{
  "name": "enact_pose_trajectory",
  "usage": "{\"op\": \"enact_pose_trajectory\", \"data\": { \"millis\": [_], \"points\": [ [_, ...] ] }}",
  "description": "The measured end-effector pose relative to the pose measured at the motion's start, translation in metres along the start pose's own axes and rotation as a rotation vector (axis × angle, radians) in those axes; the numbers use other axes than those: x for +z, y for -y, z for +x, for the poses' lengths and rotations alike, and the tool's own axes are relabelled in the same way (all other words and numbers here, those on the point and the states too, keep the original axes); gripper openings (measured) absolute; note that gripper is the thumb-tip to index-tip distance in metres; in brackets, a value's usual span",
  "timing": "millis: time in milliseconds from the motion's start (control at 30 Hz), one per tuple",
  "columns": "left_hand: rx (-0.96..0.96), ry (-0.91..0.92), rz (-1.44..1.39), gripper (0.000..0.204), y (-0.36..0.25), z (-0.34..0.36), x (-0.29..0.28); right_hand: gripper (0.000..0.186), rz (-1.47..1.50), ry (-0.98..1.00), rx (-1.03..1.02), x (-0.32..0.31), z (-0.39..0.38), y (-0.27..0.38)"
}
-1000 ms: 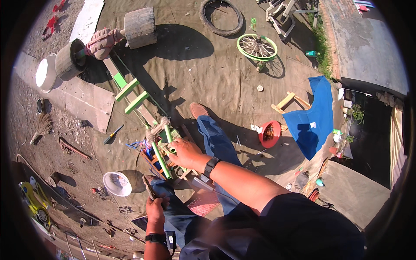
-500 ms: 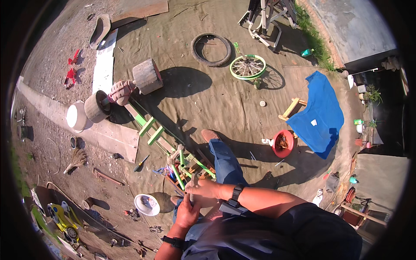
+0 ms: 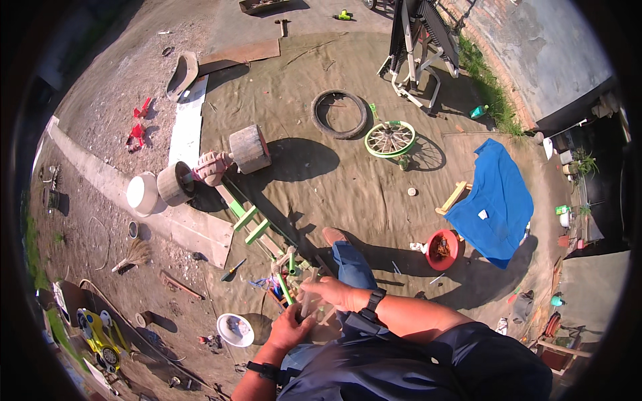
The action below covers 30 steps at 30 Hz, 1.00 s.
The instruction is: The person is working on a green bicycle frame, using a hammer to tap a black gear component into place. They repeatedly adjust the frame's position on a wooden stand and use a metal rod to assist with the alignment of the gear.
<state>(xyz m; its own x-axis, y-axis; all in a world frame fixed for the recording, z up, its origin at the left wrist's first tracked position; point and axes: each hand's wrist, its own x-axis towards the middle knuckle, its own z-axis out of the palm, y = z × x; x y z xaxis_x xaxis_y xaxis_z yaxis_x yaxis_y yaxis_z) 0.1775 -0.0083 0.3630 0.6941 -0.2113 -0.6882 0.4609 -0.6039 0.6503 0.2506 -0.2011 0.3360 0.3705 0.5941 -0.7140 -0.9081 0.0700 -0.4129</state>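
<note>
In front of my body, my left hand [image 3: 289, 329] is closed around the lower end of a short greyish-brown piece [image 3: 308, 302], smeared by motion, whose kind I cannot make out. My right hand [image 3: 326, 291] lies over its upper part, its fingers blurred. Just beyond the hands is the near end of a green metal frame [image 3: 256, 232]. At its far end sits a pinkish motor-like body [image 3: 212, 168] with a thick drum-shaped wheel [image 3: 250, 148] on one side and another [image 3: 175, 183] on the other. My right foot in a brown shoe [image 3: 334, 236] rests beside the frame.
A white bowl [image 3: 235, 330] stands left of my hands, near a screwdriver-like tool [image 3: 233, 270]. To the right are a red basin [image 3: 442, 250] and blue cloth [image 3: 498, 207] over a wooden stool. Farther off lie a tyre [image 3: 340, 114] and a green-rimmed spoked wheel [image 3: 390, 139].
My view has tilted up, bringing a green power tool at the far edge into sight. Both hands stay together on the greyish piece, with the right hand's fingers blurred.
</note>
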Motion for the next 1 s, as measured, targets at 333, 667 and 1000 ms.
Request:
{"op": "enact_pose_trajectory", "data": {
  "millis": [333,667,1000],
  "points": [
    [-0.073,-0.061,-0.203,0.055,0.029,-0.034,-0.017,0.021,0.163,-0.228,-0.070,-0.021,-0.002,0.025],
    [-0.288,-0.255,-0.151,0.047,0.077,-0.073,-0.020,0.013,-0.178,-0.416,0.010,-0.066,0.020,0.026],
    [-0.533,-0.455,-0.731,0.042,0.152,-0.140,0.030,0.030,-0.601,-0.596,0.073,-0.066,0.089,0.119]
  ]
}}
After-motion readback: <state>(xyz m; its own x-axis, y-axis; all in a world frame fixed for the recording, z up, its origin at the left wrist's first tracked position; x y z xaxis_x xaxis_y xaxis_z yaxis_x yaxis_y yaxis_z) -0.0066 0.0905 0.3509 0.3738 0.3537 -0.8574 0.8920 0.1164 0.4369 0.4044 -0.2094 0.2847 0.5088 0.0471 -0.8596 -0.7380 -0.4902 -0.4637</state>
